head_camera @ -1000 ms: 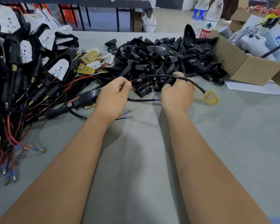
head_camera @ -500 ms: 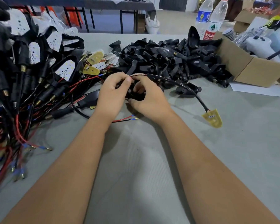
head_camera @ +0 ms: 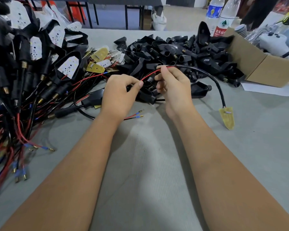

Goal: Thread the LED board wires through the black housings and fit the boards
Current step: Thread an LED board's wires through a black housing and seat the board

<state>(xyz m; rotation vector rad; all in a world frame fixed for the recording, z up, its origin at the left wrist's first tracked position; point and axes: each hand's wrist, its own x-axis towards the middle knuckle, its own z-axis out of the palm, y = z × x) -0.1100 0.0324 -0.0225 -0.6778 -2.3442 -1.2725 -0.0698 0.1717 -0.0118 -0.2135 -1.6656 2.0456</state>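
Note:
My left hand [head_camera: 119, 93] pinches the end of a red wire [head_camera: 149, 75] between thumb and forefinger. My right hand [head_camera: 173, 85] grips the same wire a little further along, where it enters a black sleeved cable [head_camera: 212, 79]. That cable arcs right and down to a yellow LED board [head_camera: 227, 116] lying on the table. A black housing [head_camera: 199, 89] lies just right of my right hand. Another dark housing sits below and between my hands, partly hidden. Behind them is a heap of empty black housings [head_camera: 170, 49].
A pile of finished housings with white boards and red and black wires [head_camera: 23, 77] fills the left. Loose yellow boards [head_camera: 95, 67] lie at the centre back. An open cardboard box [head_camera: 264, 69] and two water bottles [head_camera: 223, 17] stand at the right. Grey table [head_camera: 148, 164].
Both hands came together and rose slightly, the red wire end is now stretched between them. The yellow board slid lower and nearer on the table.

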